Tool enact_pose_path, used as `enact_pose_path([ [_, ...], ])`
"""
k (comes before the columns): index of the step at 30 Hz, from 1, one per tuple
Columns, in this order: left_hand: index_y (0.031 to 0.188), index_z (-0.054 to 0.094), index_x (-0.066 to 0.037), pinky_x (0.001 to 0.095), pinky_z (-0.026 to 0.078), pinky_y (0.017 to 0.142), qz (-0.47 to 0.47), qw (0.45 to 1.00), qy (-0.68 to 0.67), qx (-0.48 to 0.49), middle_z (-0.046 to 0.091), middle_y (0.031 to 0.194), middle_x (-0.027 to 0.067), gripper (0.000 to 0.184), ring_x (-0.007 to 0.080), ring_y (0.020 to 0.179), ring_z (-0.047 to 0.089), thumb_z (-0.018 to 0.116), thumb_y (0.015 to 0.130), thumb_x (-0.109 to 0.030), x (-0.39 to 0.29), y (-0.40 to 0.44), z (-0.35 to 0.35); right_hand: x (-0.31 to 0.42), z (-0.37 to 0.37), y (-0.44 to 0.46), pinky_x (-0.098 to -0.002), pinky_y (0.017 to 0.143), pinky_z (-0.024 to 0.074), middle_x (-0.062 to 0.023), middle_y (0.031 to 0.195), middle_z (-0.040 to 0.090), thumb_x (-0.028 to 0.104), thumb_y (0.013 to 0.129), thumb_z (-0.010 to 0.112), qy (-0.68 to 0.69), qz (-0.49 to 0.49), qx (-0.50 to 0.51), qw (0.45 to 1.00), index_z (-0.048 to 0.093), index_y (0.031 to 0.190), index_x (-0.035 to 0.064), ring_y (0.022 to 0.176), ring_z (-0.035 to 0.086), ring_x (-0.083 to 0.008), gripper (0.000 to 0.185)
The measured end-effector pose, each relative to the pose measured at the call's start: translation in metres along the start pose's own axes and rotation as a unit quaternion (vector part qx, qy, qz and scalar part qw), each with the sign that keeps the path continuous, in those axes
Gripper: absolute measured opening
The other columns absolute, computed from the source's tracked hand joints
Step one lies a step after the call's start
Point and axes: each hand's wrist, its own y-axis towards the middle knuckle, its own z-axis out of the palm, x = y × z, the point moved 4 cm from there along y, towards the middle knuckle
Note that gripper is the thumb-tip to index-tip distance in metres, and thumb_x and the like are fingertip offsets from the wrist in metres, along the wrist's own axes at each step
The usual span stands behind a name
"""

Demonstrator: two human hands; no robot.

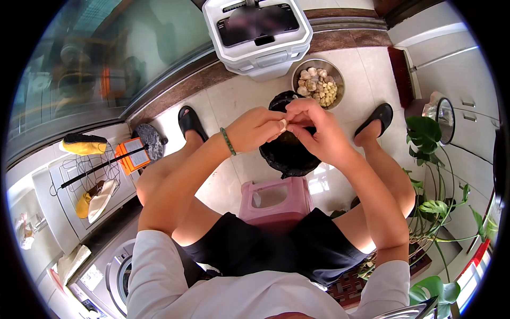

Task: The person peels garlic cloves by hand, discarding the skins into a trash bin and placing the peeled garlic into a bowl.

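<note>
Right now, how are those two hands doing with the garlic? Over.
Left hand and right hand: pinching one small garlic clove together. Clove above black bag. Metal bowl with more garlic beyond; nothing visibly blocking the hands.
</note>
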Motion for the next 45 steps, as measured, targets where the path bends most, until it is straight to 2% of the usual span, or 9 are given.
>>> enact_pose_path([
  [6,0.073,0.05,-0.002,0.0315,0.034,0.055,0.005,0.996,-0.085,-0.016,0.046,0.06,0.0035,0.028,0.0145,0.056,0.042,0.042,0.089,-0.024,-0.002,0.002,-0.001,0.006,-0.003,0.005,-0.0319,0.07,0.0543,-0.0106,0.091,0.065,-0.01,0.083,0.062,-0.05,-0.033,-0.003,0.998,0.053,0.108,0.0037,0.082,0.069,-0.0248,0.031],
  [12,0.073,0.051,-0.001,0.0309,0.033,0.055,-0.001,0.998,-0.059,-0.002,0.046,0.059,0.0037,0.028,0.0138,0.056,0.042,0.041,0.087,-0.023,-0.002,0.001,-0.005,0.006,-0.003,0.006,-0.0315,0.072,0.0545,-0.009,0.087,0.062,-0.012,0.083,0.061,-0.06,-0.02,0.015,0.998,0.053,0.109,0.0037,0.084,0.069,-0.0234,0.032],
  [15,0.072,0.05,0.0,0.0304,0.033,0.055,0.023,0.996,-0.083,0.007,0.045,0.059,0.0037,0.029,0.0132,0.056,0.041,0.039,0.086,-0.023,-0.002,0.001,-0.004,0.005,-0.001,0.006,-0.0311,0.074,0.0551,-0.008,0.088,0.06,-0.014,0.083,0.059,0.032,-0.008,0.002,0.999,0.051,0.111,0.0034,0.083,0.068,-0.0217,0.034],
  [22,0.07,0.048,-0.001,0.0294,0.032,0.055,0.015,0.993,-0.12,0.013,0.045,0.058,0.0036,0.029,0.0124,0.055,0.039,0.038,0.085,-0.023,0.003,0.001,0.0,0.006,0.0,0.005,-0.0301,0.076,0.0556,-0.0078,0.09,0.06,-0.016,0.082,0.058,0.006,-0.024,0.017,1.0,0.049,0.113,0.0039,0.081,0.067,-0.0204,0.038],
  [31,0.067,0.045,-0.004,0.027,0.032,0.053,-0.007,0.981,-0.194,0.011,0.045,0.058,0.0018,0.026,0.0103,0.054,0.04,0.037,0.084,-0.022,0.003,0.003,0.006,0.006,0.001,0.005,-0.0301,0.071,0.0521,-0.0093,0.087,0.059,-0.015,0.083,0.056,-0.015,-0.031,0.018,0.999,0.05,0.112,0.0047,0.077,0.063,-0.0226,0.036],
  [37,0.073,0.049,-0.004,0.0264,0.034,0.053,-0.002,0.975,-0.223,-0.018,0.048,0.065,0.0018,0.028,0.0105,0.056,0.042,0.034,0.088,-0.023,0.002,0.006,0.002,-0.001,0.002,0.004,-0.032,0.074,0.0501,-0.0103,0.087,0.057,-0.015,0.084,0.053,-0.009,-0.003,0.011,1.0,0.048,0.112,0.0045,0.08,0.06,-0.0238,0.034],
  [40,0.079,0.051,-0.004,0.026,0.034,0.053,-0.005,0.981,-0.184,-0.062,0.049,0.068,0.0016,0.031,0.0108,0.057,0.044,0.033,0.091,-0.026,0.007,0.009,-0.005,-0.001,0.001,0.004,-0.0318,0.072,0.0492,-0.0095,0.087,0.056,-0.015,0.084,0.052,-0.004,-0.018,0.009,1.0,0.047,0.112,0.0043,0.079,0.059,-0.0222,0.034],
  [42,0.084,0.053,-0.004,0.0252,0.034,0.054,-0.02,0.963,-0.235,-0.13,0.05,0.07,0.0013,0.03,0.0107,0.059,0.046,0.035,0.091,-0.027,0.011,0.011,-0.009,-0.004,-0.001,0.003,-0.0298,0.068,0.0482,-0.0084,0.086,0.056,-0.013,0.083,0.054,0.001,0.015,0.034,0.999,0.047,0.112,0.0039,0.076,0.058,-0.0196,0.034],
  [45,0.088,0.054,-0.005,0.0241,0.034,0.055,0.014,0.971,-0.221,-0.091,0.051,0.073,0.0014,0.028,0.0101,0.061,0.047,0.037,0.092,-0.027,0.008,0.011,-0.013,-0.004,-0.006,0.003,-0.0281,0.064,0.0474,-0.0071,0.084,0.057,-0.011,0.082,0.057,-0.014,0.015,0.027,0.999,0.048,0.111,0.0036,0.072,0.057,-0.0173,0.034],
])
